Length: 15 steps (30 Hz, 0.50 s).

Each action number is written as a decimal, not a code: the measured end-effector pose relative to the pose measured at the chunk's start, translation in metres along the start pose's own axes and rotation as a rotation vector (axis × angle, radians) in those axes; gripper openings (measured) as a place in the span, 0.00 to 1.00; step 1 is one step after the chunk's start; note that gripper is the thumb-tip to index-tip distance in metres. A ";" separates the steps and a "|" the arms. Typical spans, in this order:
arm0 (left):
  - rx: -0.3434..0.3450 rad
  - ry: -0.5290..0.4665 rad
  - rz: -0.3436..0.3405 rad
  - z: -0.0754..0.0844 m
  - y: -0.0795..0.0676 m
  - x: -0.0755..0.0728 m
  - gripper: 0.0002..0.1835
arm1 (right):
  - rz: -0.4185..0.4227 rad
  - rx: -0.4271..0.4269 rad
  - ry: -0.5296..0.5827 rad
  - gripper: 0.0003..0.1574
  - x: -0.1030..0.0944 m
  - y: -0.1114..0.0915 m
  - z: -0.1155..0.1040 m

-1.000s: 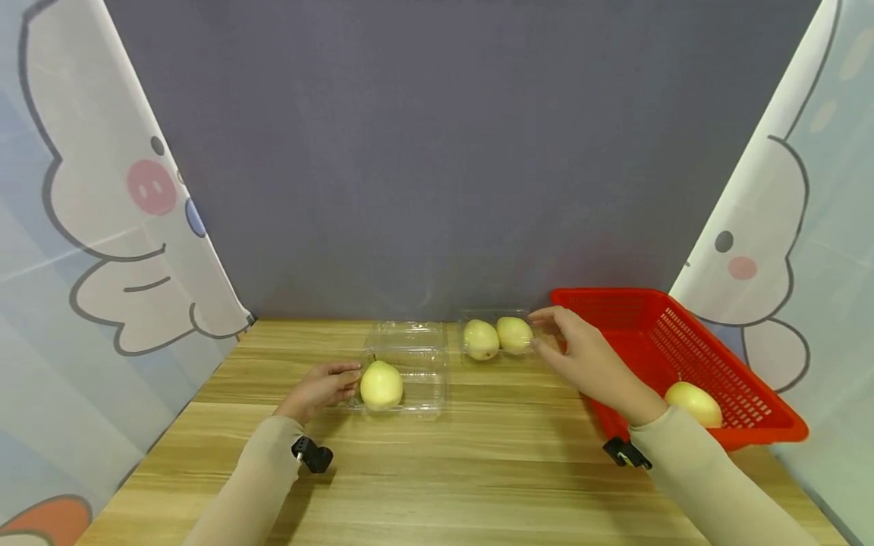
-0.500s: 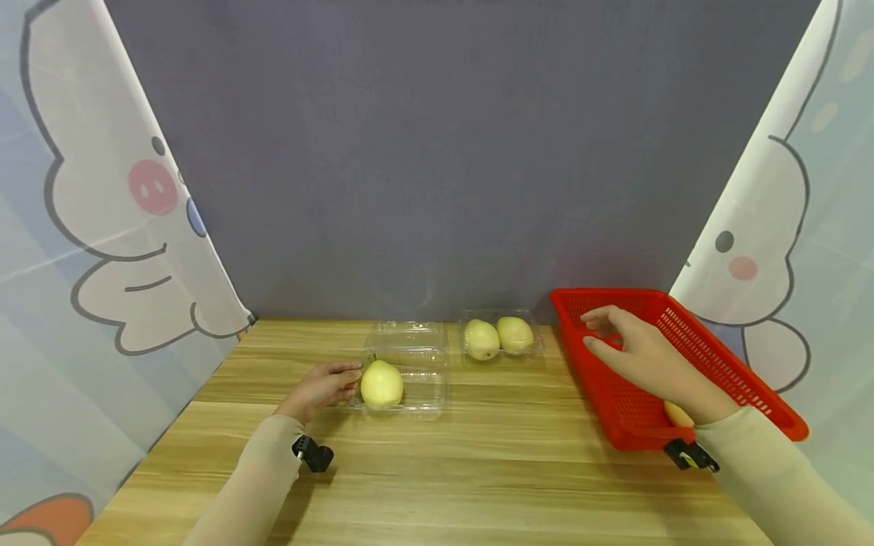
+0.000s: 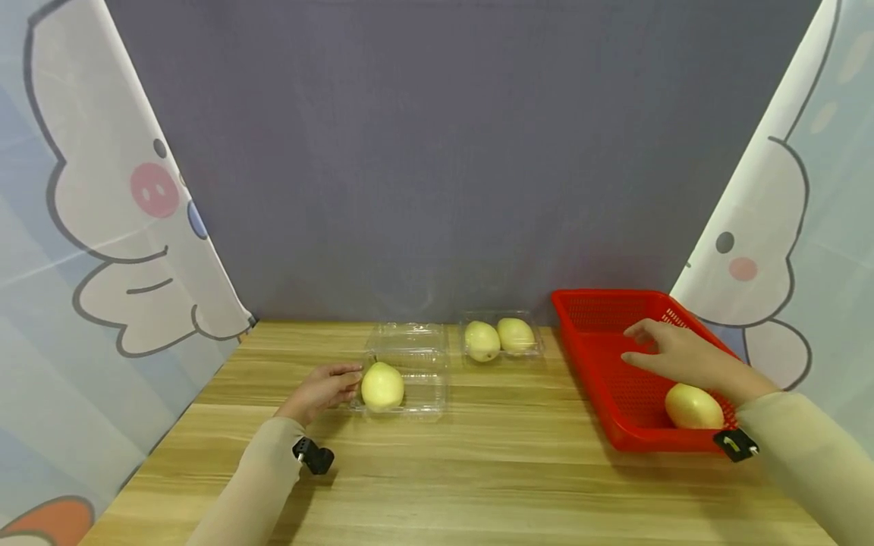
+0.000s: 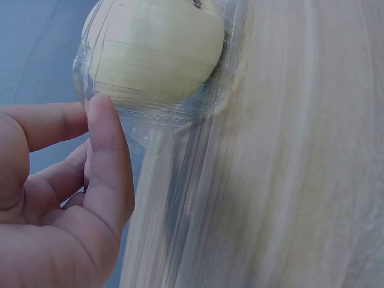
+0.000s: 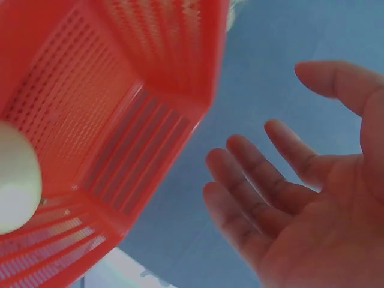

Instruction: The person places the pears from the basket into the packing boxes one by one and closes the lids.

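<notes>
My left hand point(image 3: 324, 389) pinches the left rim of an open clear plastic clamshell container point(image 3: 425, 388) between thumb and forefinger. One pale yellow pear point(image 3: 382, 387) sits in its left half, close to my fingertips point(image 4: 103, 108). The container's lid point(image 3: 408, 334) lies folded back away from me. Over the red plastic basket point(image 3: 601, 402), my right hand point(image 3: 683, 355) hovers with nothing in it, its fingers spread in the right wrist view. A single pear point(image 3: 693, 407) lies at the basket's near end, below the right wrist.
Near the table's back edge stands another clear container point(image 3: 536, 350) with two pears point(image 3: 482, 341) in it, left of the basket. A grey curtain point(image 3: 410, 167) closes off the back, and printed cloths point(image 3: 102, 227) hang at both sides. The table point(image 3: 437, 485) has a wood-grain top.
My right hand has moved right, from beside the two-pear container to above the red basket. The left hand and its container have stayed in place.
</notes>
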<state>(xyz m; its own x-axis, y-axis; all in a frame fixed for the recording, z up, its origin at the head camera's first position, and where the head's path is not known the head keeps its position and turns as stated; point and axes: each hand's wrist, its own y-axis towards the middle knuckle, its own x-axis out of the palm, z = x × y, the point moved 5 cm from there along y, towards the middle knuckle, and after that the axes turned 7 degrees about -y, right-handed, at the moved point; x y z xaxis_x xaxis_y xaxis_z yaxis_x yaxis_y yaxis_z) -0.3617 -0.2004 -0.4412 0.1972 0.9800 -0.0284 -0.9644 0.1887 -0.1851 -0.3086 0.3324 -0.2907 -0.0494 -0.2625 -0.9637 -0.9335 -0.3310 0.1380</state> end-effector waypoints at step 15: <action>0.011 -0.023 -0.008 -0.002 0.003 -0.002 0.26 | -0.313 0.094 -0.029 0.36 0.008 0.007 0.044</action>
<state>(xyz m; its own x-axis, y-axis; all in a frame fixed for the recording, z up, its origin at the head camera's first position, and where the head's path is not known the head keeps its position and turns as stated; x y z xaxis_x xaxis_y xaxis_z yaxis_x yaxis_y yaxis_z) -0.3649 -0.2014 -0.4440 0.2004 0.9797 -0.0043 -0.9649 0.1966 -0.1743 -0.3309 0.3684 -0.3077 0.2365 -0.1347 -0.9622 -0.9335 -0.3062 -0.1866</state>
